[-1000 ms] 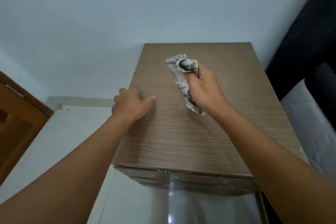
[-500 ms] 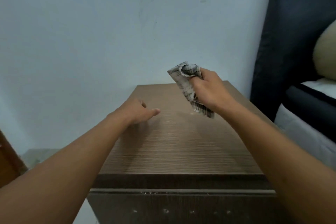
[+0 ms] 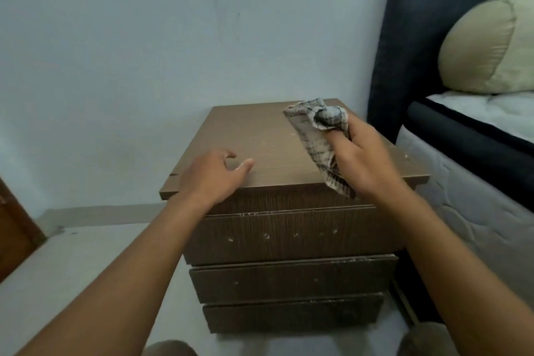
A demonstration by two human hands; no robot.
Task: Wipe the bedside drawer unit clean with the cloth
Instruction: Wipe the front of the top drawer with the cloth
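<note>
The brown wooden bedside drawer unit (image 3: 268, 139) stands against the pale wall, with three drawer fronts (image 3: 289, 240) facing me, speckled with white spots. My right hand (image 3: 361, 162) holds a crumpled grey checked cloth (image 3: 318, 130) over the right part of the top; one end of the cloth hangs down past the front edge. My left hand (image 3: 213, 176) rests on the front left of the top, fingers loosely spread and holding nothing.
A bed with a white mattress (image 3: 476, 211), dark headboard (image 3: 419, 23) and beige pillow (image 3: 485, 43) stands close on the right. A wooden door (image 3: 14, 228) is at the left edge. Pale floor (image 3: 86, 254) lies left of the unit. My knees (image 3: 170, 348) show at the bottom.
My view has dropped and pulled back, so the drawer fronts now show. My right hand with the cloth has shifted toward the right side of the top. My left hand stays near the front left.
</note>
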